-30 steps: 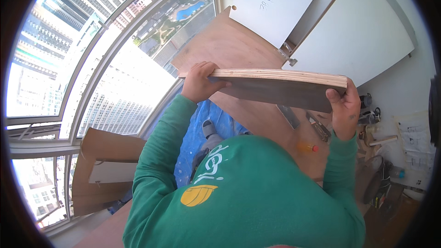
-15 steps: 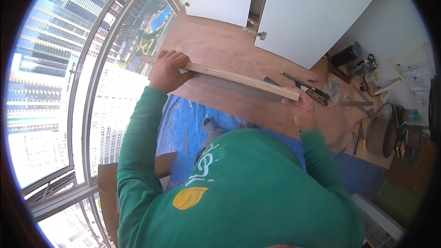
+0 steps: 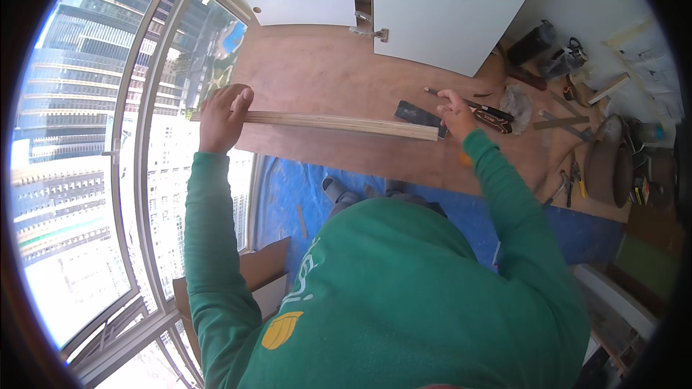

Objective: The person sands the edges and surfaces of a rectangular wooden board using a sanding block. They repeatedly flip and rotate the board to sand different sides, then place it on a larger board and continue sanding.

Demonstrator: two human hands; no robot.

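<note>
Head view showed left hand (image 3: 222, 117) and right hand (image 3: 454, 112) fingers clamped on the plywood strip (image 3: 339, 123); holding it level between them seemed wise.

Plywood board (image 3: 324, 122) now tipped edge-on and lower, toward the brown floor sheet (image 3: 324, 72), both arms further outstretched.

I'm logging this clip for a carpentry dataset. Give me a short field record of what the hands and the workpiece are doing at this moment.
left hand: grips the left end of the plywood board
right hand: at the board's right end
plywood board: long, held edge-on, roughly level
below: brown floor sheet, blue tarp
nearby: white cabinet doors, utility knife, pliers
</note>
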